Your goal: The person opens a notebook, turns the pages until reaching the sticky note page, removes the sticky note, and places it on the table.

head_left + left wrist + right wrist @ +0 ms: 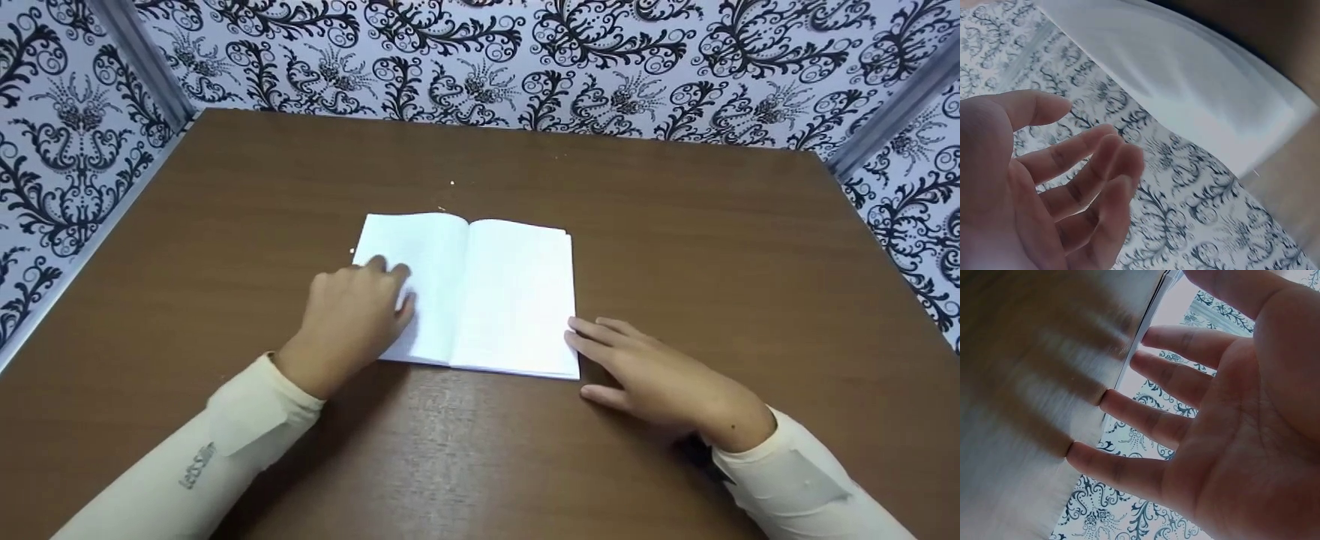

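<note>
Pages of the open notebook (pixel 480 292) could spring up: left hand (pixel 352 319) rests loosely, right hand (pixel 660 379) lies flat-fingered, neither grasping.

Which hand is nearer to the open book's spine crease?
Left. The left hand lies on the left page of the open book, beside the crease; the right hand sits at the right page's outer edge.

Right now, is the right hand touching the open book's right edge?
Touching. In the head view the right hand's straight fingertips meet the open book's right page edge; the right wrist view shows them against it.
</note>
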A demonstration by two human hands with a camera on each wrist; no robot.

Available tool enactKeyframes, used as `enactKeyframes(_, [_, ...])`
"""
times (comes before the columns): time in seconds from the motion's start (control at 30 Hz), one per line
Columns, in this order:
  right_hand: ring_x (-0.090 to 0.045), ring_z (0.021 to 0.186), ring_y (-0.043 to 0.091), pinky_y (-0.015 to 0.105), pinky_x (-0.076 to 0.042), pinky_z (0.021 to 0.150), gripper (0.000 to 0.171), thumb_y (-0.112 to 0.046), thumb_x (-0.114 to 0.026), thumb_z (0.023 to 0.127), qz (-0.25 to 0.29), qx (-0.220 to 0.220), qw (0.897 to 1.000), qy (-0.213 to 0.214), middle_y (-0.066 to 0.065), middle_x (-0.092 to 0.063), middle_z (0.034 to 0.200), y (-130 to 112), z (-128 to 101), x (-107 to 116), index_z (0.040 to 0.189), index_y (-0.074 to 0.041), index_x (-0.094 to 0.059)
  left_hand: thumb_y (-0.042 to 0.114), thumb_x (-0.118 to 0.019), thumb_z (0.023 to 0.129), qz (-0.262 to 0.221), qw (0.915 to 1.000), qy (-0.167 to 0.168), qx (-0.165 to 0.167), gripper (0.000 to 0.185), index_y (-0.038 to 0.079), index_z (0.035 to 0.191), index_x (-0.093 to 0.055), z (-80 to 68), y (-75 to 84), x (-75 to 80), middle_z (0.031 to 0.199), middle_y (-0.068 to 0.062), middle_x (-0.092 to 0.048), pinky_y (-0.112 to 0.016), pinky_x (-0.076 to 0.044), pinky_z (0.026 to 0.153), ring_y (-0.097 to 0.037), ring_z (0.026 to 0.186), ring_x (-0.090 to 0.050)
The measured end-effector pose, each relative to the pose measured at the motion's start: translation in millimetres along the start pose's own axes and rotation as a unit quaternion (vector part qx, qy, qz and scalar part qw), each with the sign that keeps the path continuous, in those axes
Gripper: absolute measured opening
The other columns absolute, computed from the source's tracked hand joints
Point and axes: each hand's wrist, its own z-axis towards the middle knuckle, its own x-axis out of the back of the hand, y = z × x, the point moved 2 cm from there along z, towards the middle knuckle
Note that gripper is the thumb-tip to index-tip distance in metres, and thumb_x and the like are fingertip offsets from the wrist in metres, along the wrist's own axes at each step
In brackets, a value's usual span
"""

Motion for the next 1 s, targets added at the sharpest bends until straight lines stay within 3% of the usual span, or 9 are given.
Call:
enactKeyframes(0.27, [-0.036, 0.144, 0.044, 0.059, -0.036, 0.112, 0.062, -0.031, -0.063, 0.098, -0.002, 0.011, 1.0, 0.001, 0.014, -0.036, 0.16, -2.8, 2.2, 0.3, 0.151, -0.007, -0.042, 0.029, -0.071, 0.087, -0.034, 0.9972, -0.013, -0.066, 0.022, 0.007, 0.093, -0.071, 8.5, 32.5, -6.4, 0.081, -0.011, -0.066, -0.043, -0.05, 0.048, -0.029, 0.064, -0.064])
enactKeyframes(0.5, [-0.037, 0.143, 0.045, 0.06, -0.035, 0.112, 0.06, -0.031, -0.062, 0.099, -0.002, 0.027, 1.0, 0.006, 0.014, -0.038, 0.159, -4.5, 0.8, -2.1, 0.15, -0.006, -0.043, 0.035, -0.075, 0.086, -0.059, 0.9924, -0.049, -0.096, 0.036, 0.009, 0.11, -0.07, 1.9, 50.8, -14.2, 0.101, -0.012, -0.068, -0.045, -0.056, 0.063, -0.032, 0.084, -0.07])
enactKeyframes(0.67, [-0.038, 0.142, 0.046, 0.06, -0.035, 0.111, 0.06, -0.03, -0.063, 0.098, 0.0, 0.03, 1.0, 0.005, 0.013, -0.04, 0.158, -4.8, -1.8, -4.4, 0.15, -0.005, -0.044, 0.039, -0.076, 0.086, -0.072, 0.9879, -0.095, -0.099, 0.045, 0.01, 0.118, -0.067, -4.0, 57.8, -18.8, 0.113, -0.014, -0.067, -0.048, -0.057, 0.071, -0.035, 0.097, -0.071])
enactKeyframes(1.0, [-0.036, 0.142, 0.049, 0.064, -0.033, 0.111, 0.061, -0.031, -0.062, 0.099, 0.01, 0.011, 1.0, 0.011, 0.015, -0.037, 0.159, -1.8, -4.2, 1.2, 0.151, -0.006, -0.043, 0.049, -0.077, 0.082, -0.068, 0.9779, -0.142, -0.138, 0.058, 0.012, 0.125, -0.064, 4.6, 59.0, -15.9, 0.116, -0.013, -0.066, -0.048, -0.057, 0.068, -0.034, 0.094, -0.069])
